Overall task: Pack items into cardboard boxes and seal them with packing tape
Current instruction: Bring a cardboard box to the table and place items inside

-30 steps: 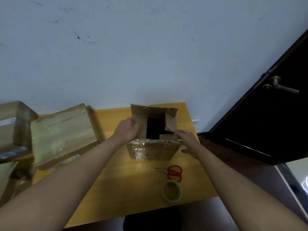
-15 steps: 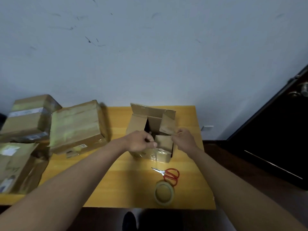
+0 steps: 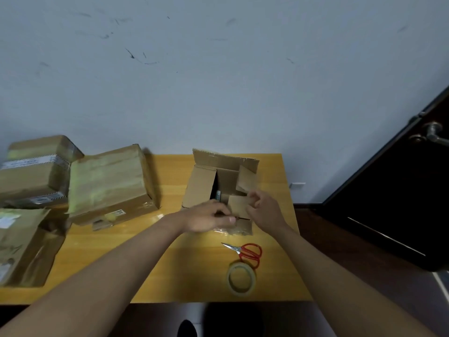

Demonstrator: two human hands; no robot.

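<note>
An open cardboard box [image 3: 201,186] stands at the back of the wooden table [image 3: 145,263], its far flap upright. A small bluish item [image 3: 218,194] shows inside, mostly hidden. My left hand [image 3: 210,218] lies over the box's near edge, fingers curled on the near flap. My right hand [image 3: 264,210] pinches the folded-in flap [image 3: 239,205] at its right edge. A roll of clear packing tape [image 3: 241,278] lies flat near the table's front edge, with red-handled scissors [image 3: 247,252] just behind it.
Two taped brown boxes [image 3: 109,183] [image 3: 34,171] sit at the back left, and a brown paper package [image 3: 21,246] lies at the left edge. A dark door [image 3: 401,203] with a metal handle stands at the right. A white wall backs the table.
My left hand went from the box's left flap to its near edge. My right hand rose onto the folded flap. The view swung left, showing more boxes.
</note>
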